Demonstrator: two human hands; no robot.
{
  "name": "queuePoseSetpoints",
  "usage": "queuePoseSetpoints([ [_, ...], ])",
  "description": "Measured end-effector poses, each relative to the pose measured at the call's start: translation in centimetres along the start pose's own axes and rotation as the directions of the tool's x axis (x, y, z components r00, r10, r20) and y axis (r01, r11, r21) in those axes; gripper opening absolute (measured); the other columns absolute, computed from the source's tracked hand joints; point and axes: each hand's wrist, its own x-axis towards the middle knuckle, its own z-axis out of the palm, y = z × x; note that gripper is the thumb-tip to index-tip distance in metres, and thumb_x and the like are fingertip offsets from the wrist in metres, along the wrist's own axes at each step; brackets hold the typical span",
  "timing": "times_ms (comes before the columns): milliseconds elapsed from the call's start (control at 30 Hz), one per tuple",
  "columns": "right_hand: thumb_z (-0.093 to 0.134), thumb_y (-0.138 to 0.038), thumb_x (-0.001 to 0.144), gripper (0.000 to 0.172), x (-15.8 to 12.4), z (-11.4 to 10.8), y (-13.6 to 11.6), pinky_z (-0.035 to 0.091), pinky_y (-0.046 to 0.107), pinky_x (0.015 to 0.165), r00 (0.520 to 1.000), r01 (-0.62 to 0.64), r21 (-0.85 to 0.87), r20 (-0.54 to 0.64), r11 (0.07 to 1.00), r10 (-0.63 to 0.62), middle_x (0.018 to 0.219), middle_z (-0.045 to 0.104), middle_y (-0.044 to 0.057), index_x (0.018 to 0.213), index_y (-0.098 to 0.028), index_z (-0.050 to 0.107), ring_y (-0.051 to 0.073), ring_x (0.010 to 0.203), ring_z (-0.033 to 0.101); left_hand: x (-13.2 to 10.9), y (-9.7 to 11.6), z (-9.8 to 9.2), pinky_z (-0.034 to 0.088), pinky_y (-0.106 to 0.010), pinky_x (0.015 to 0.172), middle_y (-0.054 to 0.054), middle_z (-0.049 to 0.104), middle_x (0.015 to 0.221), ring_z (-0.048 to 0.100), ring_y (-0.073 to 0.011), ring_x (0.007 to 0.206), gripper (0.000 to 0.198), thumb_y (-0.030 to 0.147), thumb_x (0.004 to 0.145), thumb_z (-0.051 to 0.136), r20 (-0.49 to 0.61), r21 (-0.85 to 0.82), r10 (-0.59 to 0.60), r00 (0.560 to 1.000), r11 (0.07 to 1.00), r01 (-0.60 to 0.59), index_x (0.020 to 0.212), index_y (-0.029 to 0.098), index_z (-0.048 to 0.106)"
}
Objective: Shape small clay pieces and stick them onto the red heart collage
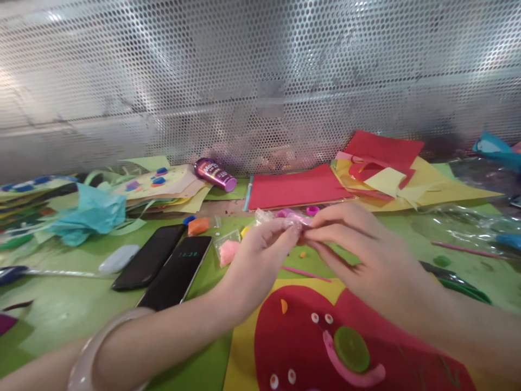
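Above the near edge of the craft sheet, my left hand and my right hand meet with fingertips pinched together. At the fingertips shows a bit of shiny pinkish clear plastic; the fingers mostly hide whatever they grip. Below them lies a red paper heart on yellow paper. On the heart are small googly-like eyes, a curved pink clay strip, a round green piece and a small orange piece. A thin pink stick lies just under my hands.
Two phones lie left of my arm, beside a white mouse-shaped object. Packets of pink clay and orange clay sit nearby. Behind are a purple tube, red sheets and a perforated metal panel. Dark-handled scissors lie right.
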Motion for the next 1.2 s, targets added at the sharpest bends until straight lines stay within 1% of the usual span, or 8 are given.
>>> queuePoseSetpoints([
  [200,0.056,-0.015,0.083,0.004,0.0,0.1,0.1,0.048,0.027,0.067,0.974,-0.192,0.025,0.124,0.981,0.188,0.079,0.061,0.003,0.083,-0.018,0.058,0.015,0.074,0.059,0.3,-1.4,-0.4,0.042,-0.017,0.06,0.003,0.063,0.071,0.053,-0.0095,0.066,0.018,0.034,0.085,0.058,0.011,0.06,-0.04,0.999,0.997,0.039,0.077,0.019,0.065],
  [400,0.056,-0.02,0.083,0.021,1.2,-1.2,-0.1,0.038,0.019,0.041,0.836,-0.441,0.066,0.393,0.895,0.383,0.057,0.06,-0.005,0.062,-0.02,0.061,0.009,0.048,0.052,0.1,-1.5,0.0,0.047,-0.018,0.06,0.003,0.062,0.065,0.058,-0.0098,0.065,0.018,0.023,0.084,0.056,0.035,0.123,-0.032,0.999,0.992,0.027,0.068,0.018,0.059],
  [533,0.053,-0.019,0.082,0.022,1.5,-1.4,0.0,0.039,0.017,0.04,0.781,-0.51,0.088,0.464,0.855,0.418,0.055,0.06,-0.006,0.063,-0.022,0.063,0.008,0.048,0.054,0.0,-1.7,0.2,0.048,-0.017,0.06,0.003,0.062,0.066,0.06,-0.0091,0.064,0.019,0.022,0.088,0.05,0.066,0.148,-0.027,0.997,0.989,0.016,0.07,0.018,0.056],
  [633,0.052,-0.017,0.081,0.019,1.2,-0.9,0.4,0.042,0.019,0.044,0.798,-0.5,0.069,0.423,0.863,0.428,0.059,0.061,-0.005,0.065,-0.021,0.061,0.01,0.052,0.056,-0.3,-1.9,0.2,0.048,-0.017,0.059,0.003,0.061,0.066,0.059,-0.0085,0.062,0.02,0.025,0.089,0.048,0.087,0.163,-0.025,0.996,0.986,0.011,0.071,0.018,0.055],
  [733,0.051,-0.01,0.076,0.014,0.7,-0.2,0.8,0.044,0.024,0.053,0.866,-0.428,0.018,0.294,0.903,0.405,0.065,0.059,-0.001,0.066,-0.019,0.054,0.012,0.057,0.054,-0.6,-1.7,0.2,0.047,-0.017,0.057,0.003,0.06,0.063,0.058,-0.0083,0.058,0.022,0.028,0.089,0.049,0.107,0.181,-0.04,0.994,0.983,0.02,0.069,0.018,0.053],
  [900,0.041,-0.006,0.08,0.019,-0.3,0.4,0.8,0.048,0.027,0.064,0.953,-0.218,0.037,0.226,0.975,0.204,0.099,0.058,0.007,0.079,-0.02,0.053,0.014,0.074,0.058,-1.0,-0.8,0.2,0.043,-0.017,0.051,0.005,0.055,0.057,0.052,-0.0078,0.05,0.027,0.03,0.09,0.046,0.099,0.215,-0.036,0.994,0.977,0.014,0.065,0.019,0.049],
  [1000,0.036,-0.005,0.082,0.026,-0.7,0.5,0.9,0.049,0.029,0.069,0.954,-0.127,0.06,0.282,0.99,0.105,0.113,0.056,0.008,0.071,-0.019,0.055,0.013,0.076,0.06,-1.1,-0.3,0.3,0.042,-0.019,0.052,0.005,0.053,0.057,0.05,-0.0087,0.052,0.026,0.029,0.089,0.046,0.108,0.236,-0.001,0.994,0.971,-0.024,0.065,0.019,0.051],
  [1200,0.039,-0.003,0.079,0.029,-0.1,-0.4,1.0,0.049,0.029,0.073,0.918,-0.107,0.097,0.391,0.989,0.061,0.104,0.064,0.008,0.077,-0.018,0.064,0.017,0.088,0.061,-0.4,-1.4,-0.5,0.039,-0.024,0.064,0.002,0.047,0.071,0.045,-0.0128,0.069,0.019,0.027,0.086,0.051,0.057,0.263,0.156,0.986,0.951,-0.165,0.069,0.02,0.048],
])
